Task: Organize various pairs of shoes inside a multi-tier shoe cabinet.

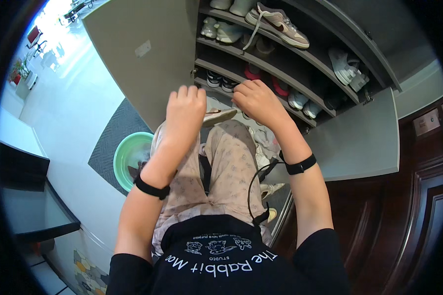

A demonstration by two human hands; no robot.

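Observation:
Above my knees, my left hand (186, 107) is raised with its fingers curled; its palm side is hidden. Level with it on the right, my right hand (256, 99) is also curled, its back towards me, and I cannot see whether anything is in it. Between and beyond the two hands lies a light sneaker (219, 117) with a pale sole, partly covered by my left hand. On an upper shelf of the shoe cabinet sits a beige and brown sneaker (278, 25), its lace hanging over the shelf edge. Black and white shoes (221, 81) stand on a lower shelf.
A green plastic basin (120, 162) with water and a dark item stands left of my legs on a grey mat (105, 155). Cabinet doors (140, 51) stand open on both sides. More shoes and pale items (264, 138) lie right of my knees, near a black cable (249, 191).

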